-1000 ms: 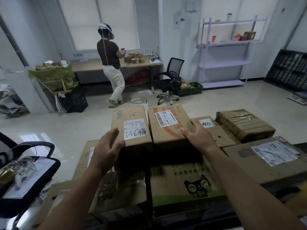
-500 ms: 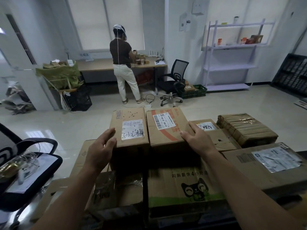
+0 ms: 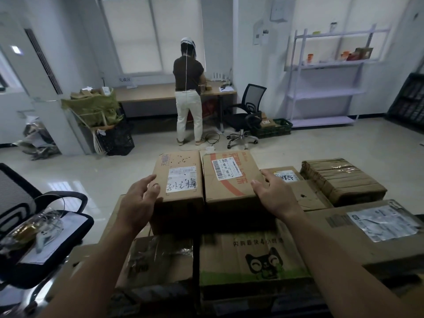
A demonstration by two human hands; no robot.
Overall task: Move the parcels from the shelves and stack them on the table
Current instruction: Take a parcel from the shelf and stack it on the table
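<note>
Open, empty left hand [image 3: 140, 203] and right hand [image 3: 274, 197] either side of 2 adjacent top parcels [image 3: 183, 198]

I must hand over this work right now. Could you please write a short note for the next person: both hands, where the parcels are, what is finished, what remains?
Left hand: open, fingers relaxed, beside the left edge of the handwritten-label box; grips nothing.
Right hand: open, fingers spread, at the right edge of the orange-stripe box; grips nothing.
Parcels: these two boxes sit side by side on top of the pile, above the cat-logo box.
Done: both top boxes are set down.
Left: this view does not show whether parcels wait on the shelves; check, then go on stacking.
</note>
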